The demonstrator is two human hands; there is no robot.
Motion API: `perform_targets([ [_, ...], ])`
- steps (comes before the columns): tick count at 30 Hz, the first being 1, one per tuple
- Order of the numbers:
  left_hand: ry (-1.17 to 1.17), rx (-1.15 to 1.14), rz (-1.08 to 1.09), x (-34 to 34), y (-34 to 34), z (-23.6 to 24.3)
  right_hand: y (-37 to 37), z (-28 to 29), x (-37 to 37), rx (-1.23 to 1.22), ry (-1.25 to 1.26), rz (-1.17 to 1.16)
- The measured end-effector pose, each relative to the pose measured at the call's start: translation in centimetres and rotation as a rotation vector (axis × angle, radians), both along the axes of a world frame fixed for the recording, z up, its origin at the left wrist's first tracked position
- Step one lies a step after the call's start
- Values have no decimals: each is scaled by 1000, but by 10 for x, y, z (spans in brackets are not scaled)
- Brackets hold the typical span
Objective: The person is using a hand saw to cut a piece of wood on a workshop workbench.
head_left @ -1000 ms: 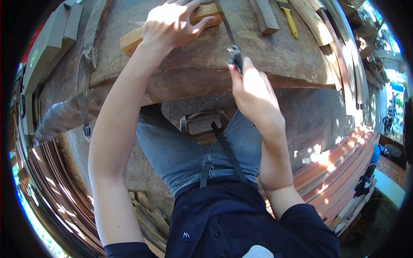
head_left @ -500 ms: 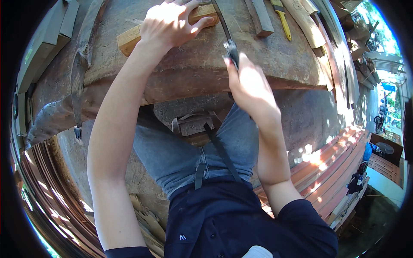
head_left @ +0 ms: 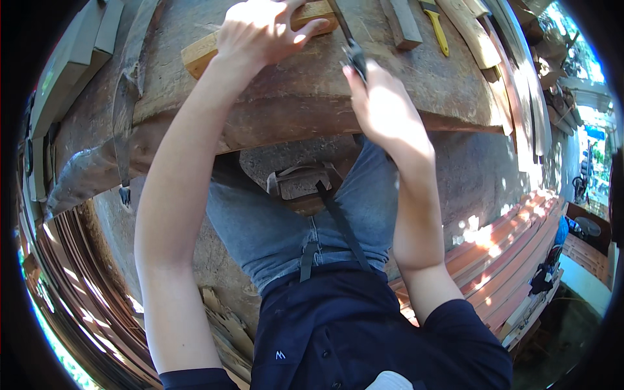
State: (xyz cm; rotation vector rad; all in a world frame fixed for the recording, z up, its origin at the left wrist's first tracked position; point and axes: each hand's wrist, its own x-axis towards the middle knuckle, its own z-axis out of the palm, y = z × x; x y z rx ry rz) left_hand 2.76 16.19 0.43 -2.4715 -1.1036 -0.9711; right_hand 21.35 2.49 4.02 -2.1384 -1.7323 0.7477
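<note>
My left hand [head_left: 263,29] lies flat on a light wooden block [head_left: 201,55], pressing it onto a thick rough wooden workbench slab [head_left: 286,104]. My right hand [head_left: 383,107] is closed round the dark handle of a saw [head_left: 354,52], whose thin blade runs up and away beside the block. The blade's far end leaves the picture at the top.
A grey wooden bar [head_left: 403,26], a yellow-handled tool [head_left: 437,29] and pale wood strips [head_left: 471,32] lie on the bench to the right. Stacked reddish boards [head_left: 507,253] lie on the ground at right. More planks [head_left: 71,58] lean at left.
My right hand with the saw has shifted slightly up and forward along the block. My left hand stays pressed on the block.
</note>
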Motion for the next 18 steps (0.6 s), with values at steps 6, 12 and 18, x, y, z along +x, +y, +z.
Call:
perform_targets([
  [6,5,16,-35,-3,-4,1,-36,-12,0,106,5,-26],
  [12,36,40,-48,-4,-7,0,27,-19,-6,186,-95,37],
  [18,-7,-9,-17,-5,-4,-1,-28,-4,-3,-12,-51,-19],
])
